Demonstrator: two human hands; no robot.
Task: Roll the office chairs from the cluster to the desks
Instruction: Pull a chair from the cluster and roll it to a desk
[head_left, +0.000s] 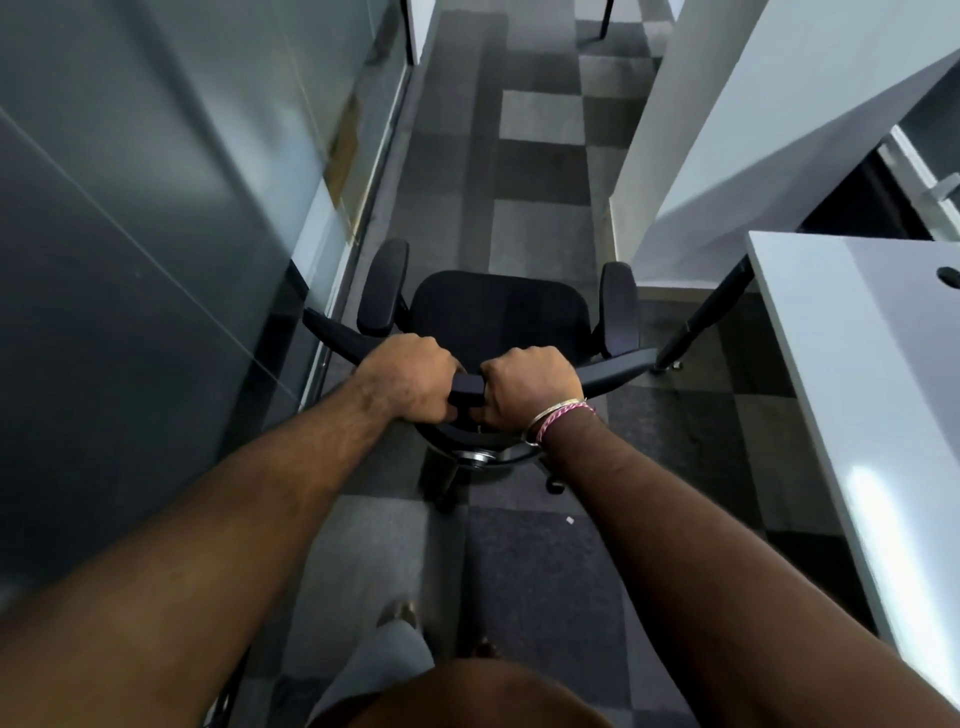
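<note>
The office chair (501, 317), black with a padded seat and two armrests, stands on the checkered grey carpet (540, 239) of a narrow aisle, directly ahead of me and facing away. A frosted glass wall (156, 208) runs along the left, close to the chair's left armrest; a white desk (852, 374) sits to the right, its dark leg just beside the chair's right side. I judge the job to be mid-way for this one chair: it is out in the aisle, beside a desk but not tucked under any, so parking it remains to be done. No other chairs show, so I cannot tell how many are left. My left hand (410, 376) curls tightly around the top edge of the backrest, and my right hand (527, 387), a pink and white bracelet at its wrist, grips the same edge just beside it.
</note>
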